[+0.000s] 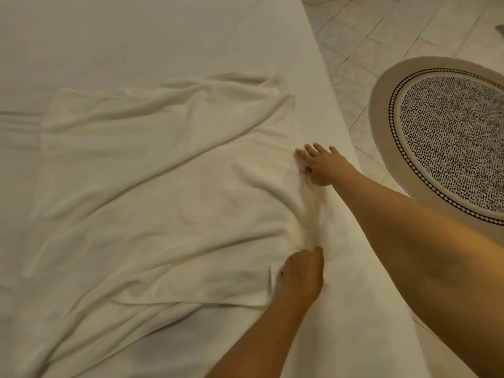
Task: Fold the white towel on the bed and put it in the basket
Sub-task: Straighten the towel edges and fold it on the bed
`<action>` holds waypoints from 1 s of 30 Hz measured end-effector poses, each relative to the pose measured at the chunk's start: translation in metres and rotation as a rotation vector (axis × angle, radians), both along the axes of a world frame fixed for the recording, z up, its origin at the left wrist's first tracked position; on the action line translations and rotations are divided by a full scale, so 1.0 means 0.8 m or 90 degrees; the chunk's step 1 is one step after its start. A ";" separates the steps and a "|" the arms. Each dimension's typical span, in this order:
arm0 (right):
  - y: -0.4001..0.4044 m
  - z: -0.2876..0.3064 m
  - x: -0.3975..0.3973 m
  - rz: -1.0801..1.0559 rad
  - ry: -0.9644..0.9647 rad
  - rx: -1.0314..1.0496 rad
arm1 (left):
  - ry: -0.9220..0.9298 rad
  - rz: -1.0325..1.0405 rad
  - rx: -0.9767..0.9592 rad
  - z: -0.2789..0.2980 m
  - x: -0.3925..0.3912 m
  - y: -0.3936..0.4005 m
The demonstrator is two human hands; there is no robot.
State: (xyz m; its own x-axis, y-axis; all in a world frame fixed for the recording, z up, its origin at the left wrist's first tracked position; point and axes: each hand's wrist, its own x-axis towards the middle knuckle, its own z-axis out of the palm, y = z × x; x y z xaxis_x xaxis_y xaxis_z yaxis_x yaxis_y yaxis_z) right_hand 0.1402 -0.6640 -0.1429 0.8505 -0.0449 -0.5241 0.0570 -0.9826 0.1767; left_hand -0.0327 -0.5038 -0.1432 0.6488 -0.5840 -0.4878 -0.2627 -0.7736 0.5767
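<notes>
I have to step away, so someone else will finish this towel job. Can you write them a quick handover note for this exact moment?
Left hand: fingers curled, gripping the white towel's near right edge.
Right hand: fingers spread, at the same edge farther along, apparently pinching it.
White towel: spread out and wrinkled on the bed, near the right side.
Done: nothing folded yet.
Left: fold the towel, then put it in the basket, which is not in view. An oval rug lies on the floor beside the bed.
</notes>
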 end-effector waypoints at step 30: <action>0.172 -0.038 -0.339 -0.148 -0.004 0.114 | -0.214 0.075 0.241 -0.046 -0.078 0.511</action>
State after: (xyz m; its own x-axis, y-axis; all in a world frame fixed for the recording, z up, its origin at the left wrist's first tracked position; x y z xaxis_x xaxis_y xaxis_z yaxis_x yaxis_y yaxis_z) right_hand -0.1312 -0.5264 -0.1736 0.8318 -0.1457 -0.5356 -0.1734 -0.9849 -0.0014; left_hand -0.0949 -0.0953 -0.1801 0.8567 -0.3204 -0.4043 -0.2835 -0.9472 0.1501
